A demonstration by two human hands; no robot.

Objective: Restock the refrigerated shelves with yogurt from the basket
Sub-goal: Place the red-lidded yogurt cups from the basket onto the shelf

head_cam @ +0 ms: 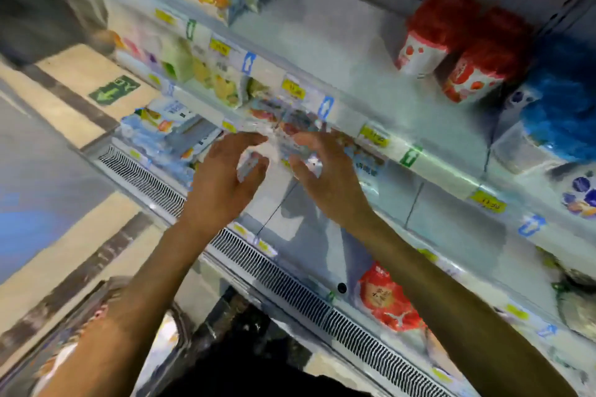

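Placing step, I judge: the left hand [225, 177] and right hand [325, 174] clamp a yogurt pack [280, 135] between them; next, push it onto the shelf [380, 145] ahead.

Both hands reach to the front edge of a middle shelf [380, 145], the left hand [222, 184] left of the right hand [325, 177], a blurred yogurt pack [283, 132] between their fingers; on the shelf above, two tubs [458, 45] stand right of them; the basket [80, 348] sits low at left, below the left forearm.
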